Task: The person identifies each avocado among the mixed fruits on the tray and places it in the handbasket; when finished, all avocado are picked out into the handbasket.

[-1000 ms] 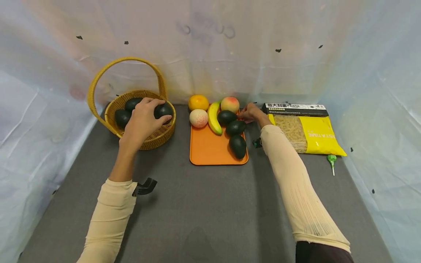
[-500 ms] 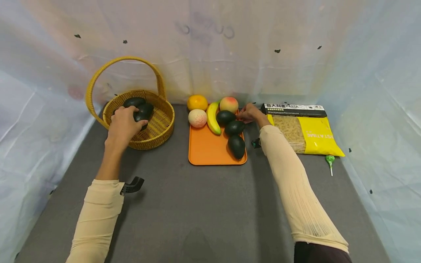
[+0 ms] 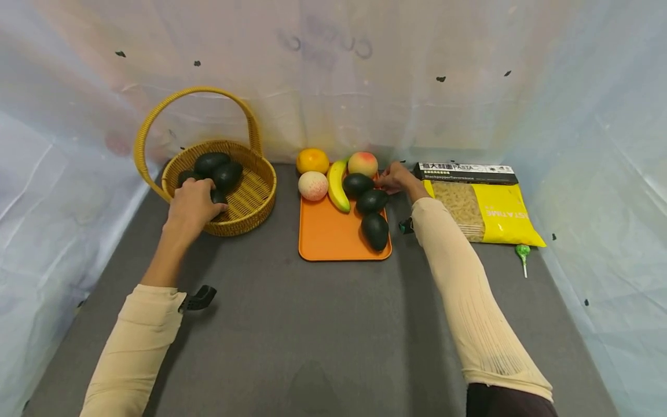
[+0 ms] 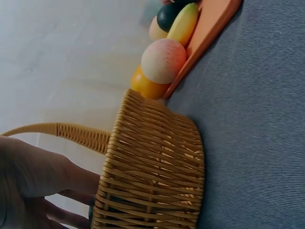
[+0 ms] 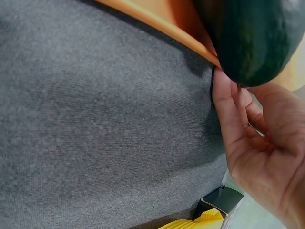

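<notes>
In the head view my left hand [image 3: 191, 204] reaches into the yellow wicker basket [image 3: 245, 223], thumb and fingers round a dark green avocado [image 3: 217, 197]. Beside it in the basket lie more avocados [image 3: 227, 175]. The left wrist view shows the basket's woven wall [image 4: 152, 176] hiding most of that grip. On the right, my right hand [image 3: 397, 178] pinches the right rim of the orange tray [image 3: 333, 237]. An avocado [image 5: 257, 38] on the tray partly covers the fingertips in the right wrist view.
The tray bears an orange [image 3: 312, 161], two peaches [image 3: 313, 186], a banana [image 3: 339, 188] and avocados [image 3: 375, 230]. Right of it lie a black pasta box [image 3: 466, 172], a yellow pasta bag [image 3: 502, 211] and a green lollipop [image 3: 523, 251]. The basket's tall handle [image 3: 198, 90] arches overhead.
My left hand has moved left inside the basket, away from its right side, where it held an avocado; that side is now bare. The right hand stays at the tray rim.
</notes>
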### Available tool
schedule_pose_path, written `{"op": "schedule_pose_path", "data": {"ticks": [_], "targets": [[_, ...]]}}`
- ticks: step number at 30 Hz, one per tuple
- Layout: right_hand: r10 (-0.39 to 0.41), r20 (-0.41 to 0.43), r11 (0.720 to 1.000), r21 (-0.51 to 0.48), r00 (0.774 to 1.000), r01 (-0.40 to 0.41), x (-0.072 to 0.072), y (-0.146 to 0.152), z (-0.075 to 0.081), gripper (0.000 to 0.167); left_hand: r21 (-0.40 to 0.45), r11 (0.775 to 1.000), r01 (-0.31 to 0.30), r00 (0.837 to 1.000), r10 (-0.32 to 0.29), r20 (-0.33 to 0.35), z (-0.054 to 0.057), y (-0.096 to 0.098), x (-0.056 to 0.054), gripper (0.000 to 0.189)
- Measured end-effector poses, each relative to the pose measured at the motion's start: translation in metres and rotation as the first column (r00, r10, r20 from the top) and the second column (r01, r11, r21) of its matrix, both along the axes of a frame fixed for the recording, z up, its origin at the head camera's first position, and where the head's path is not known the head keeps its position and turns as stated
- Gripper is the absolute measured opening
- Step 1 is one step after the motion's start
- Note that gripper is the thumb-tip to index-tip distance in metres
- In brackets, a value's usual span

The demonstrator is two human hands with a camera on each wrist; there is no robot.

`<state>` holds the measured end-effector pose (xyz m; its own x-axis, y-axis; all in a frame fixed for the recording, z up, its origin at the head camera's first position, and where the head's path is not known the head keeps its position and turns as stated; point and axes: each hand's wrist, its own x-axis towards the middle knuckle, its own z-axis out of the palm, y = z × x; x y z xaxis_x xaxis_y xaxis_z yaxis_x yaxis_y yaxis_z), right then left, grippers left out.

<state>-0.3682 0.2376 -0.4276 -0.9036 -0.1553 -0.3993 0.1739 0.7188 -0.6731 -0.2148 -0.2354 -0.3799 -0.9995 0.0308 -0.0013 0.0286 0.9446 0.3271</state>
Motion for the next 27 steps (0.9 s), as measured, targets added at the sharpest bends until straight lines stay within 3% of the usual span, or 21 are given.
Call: {"op": "schedule_pose_path", "data": {"ticks": [7,13,27], "targets": [[0.002,-0.006,1.000,0.000,1.000,-0.002,-0.0038,0.0004,0.0002,0.022,-0.075,0.997,0.006,0.998,-0.001,0.062,-0.0070,0.0005,-0.0037,0.043],[0.007,-0.003,1.000,0.008,1.000,-0.007,-0.0044,-0.0020,-0.0010,0.024,-0.163,0.986,0.041,0.996,-0.028,0.079,-0.0057,-0.0040,-0.0065,0.041],[-0.014,0.030,1.000,0.011,0.999,0.013,-0.0078,-0.0011,-0.0016,0.019,-0.152,0.983,0.103,0.995,-0.100,0.030,-0.0059,-0.0033,-0.0071,0.038]]}}
